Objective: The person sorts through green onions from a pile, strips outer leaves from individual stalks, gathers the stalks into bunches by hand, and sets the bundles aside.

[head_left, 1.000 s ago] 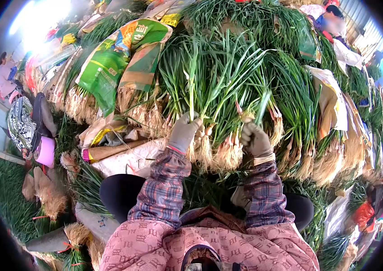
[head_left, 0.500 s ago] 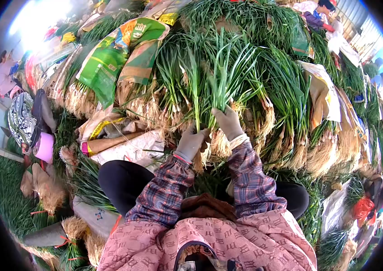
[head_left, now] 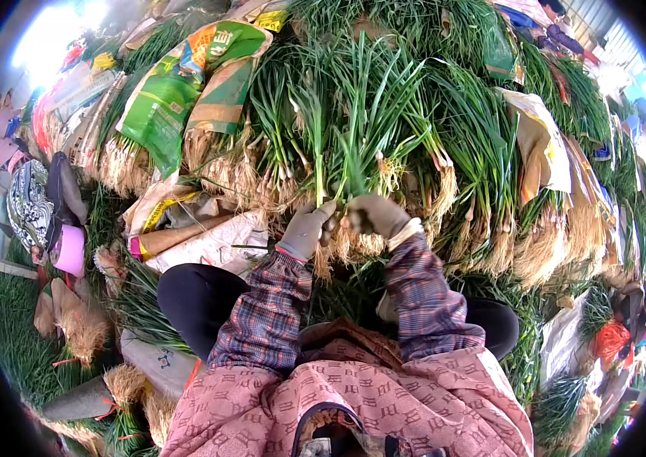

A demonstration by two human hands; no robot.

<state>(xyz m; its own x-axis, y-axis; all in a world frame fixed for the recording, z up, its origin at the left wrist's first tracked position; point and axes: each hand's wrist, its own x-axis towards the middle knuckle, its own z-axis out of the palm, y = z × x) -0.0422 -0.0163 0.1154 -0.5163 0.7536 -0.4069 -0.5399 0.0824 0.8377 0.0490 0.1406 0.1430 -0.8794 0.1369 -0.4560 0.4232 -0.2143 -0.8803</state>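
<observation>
Green stalk (head_left: 319, 171) stands near upright in the left hand (head_left: 306, 231), right of the green sack (head_left: 159, 114) and closer to the body. Left fingers are closed on it low down, just above the roots (head_left: 322, 261). Right hand (head_left: 378, 215) is beside the left, farther right of the sack, fingers curled in at the bases of more stalks (head_left: 361, 99). Motion blur there: can't tell if they pinch anything or how narrow the gap is. Both hands wear gloves.

Handling, by judgement: light, top-heavy with leaf. Leaves soft, floppy, easy to crease; white shank firmer but bruises under a hard squeeze. Likely a bit slippery if damp. Roots stringy, prone to snag on neighbours. Best hold is the shank just above the roots, light pinch; leaf tips are a poor grip, likely to tear.

Room: pile is packed tight right of the green sack, leaves crossing, so sideways pulls look tangle-prone. Roots hang over its near edge. White sack (head_left: 212, 247) lies below the green one, close to the left sleeve (head_left: 262, 308). Best way out is toward the body, between left knee (head_left: 197, 301) and right knee (head_left: 494, 327), both lower than the green sack.
</observation>
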